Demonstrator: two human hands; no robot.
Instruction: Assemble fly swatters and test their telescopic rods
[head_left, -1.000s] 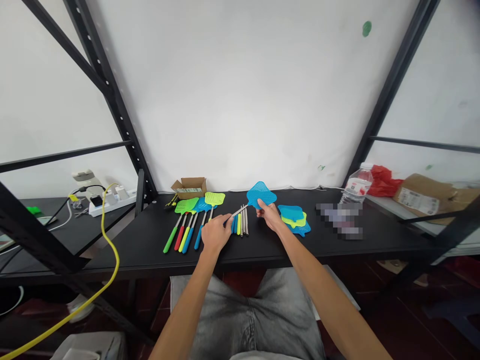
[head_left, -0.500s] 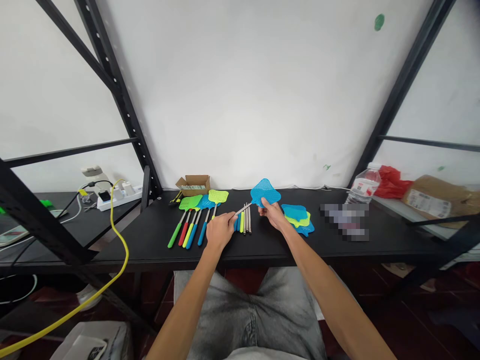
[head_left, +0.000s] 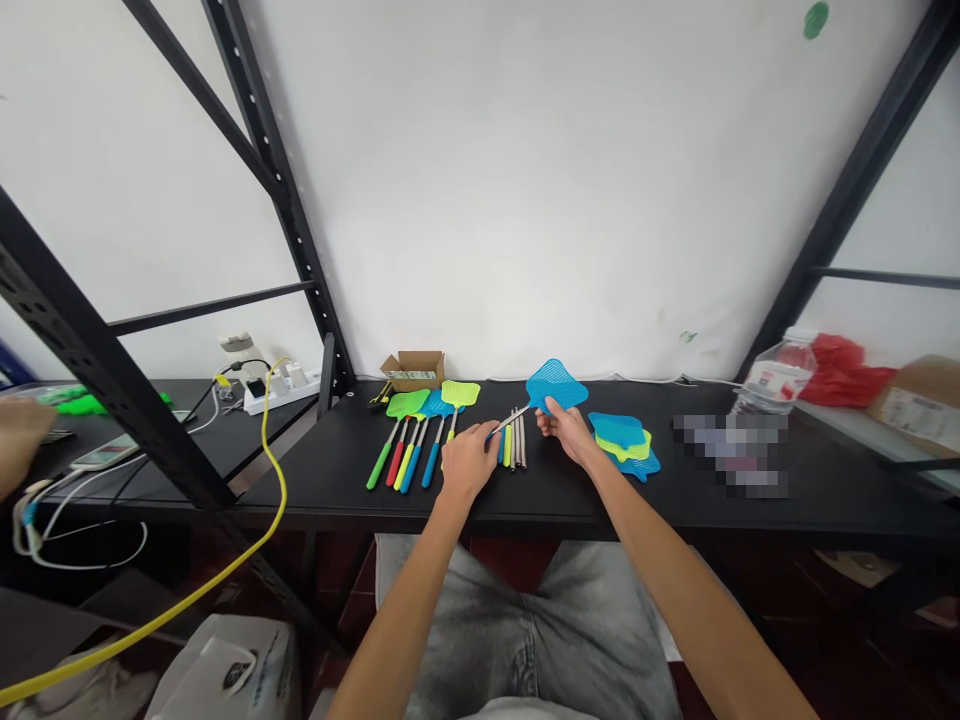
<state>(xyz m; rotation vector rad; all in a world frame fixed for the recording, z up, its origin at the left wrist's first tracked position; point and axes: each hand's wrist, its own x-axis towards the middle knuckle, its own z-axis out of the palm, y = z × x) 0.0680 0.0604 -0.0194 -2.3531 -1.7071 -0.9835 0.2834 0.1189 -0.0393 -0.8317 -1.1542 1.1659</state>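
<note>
Head view: right hand (head_left: 568, 431) fingers pinch blue swatter head (head_left: 556, 384); left hand (head_left: 469, 462) fingers grip its metal rod (head_left: 512, 418), aligned for joining. Finished swatters (head_left: 420, 432) fanned left on table (head_left: 337, 480).

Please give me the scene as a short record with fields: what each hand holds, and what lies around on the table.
left hand: grips the handle end of a metal rod
right hand: holds a blue swatter head at the rod's other end
left of hands: finished swatters in a row
between hands: loose handles on the table
right of hands: stack of heads, blue and yellow-green
far right: bottle
back: small box
</note>
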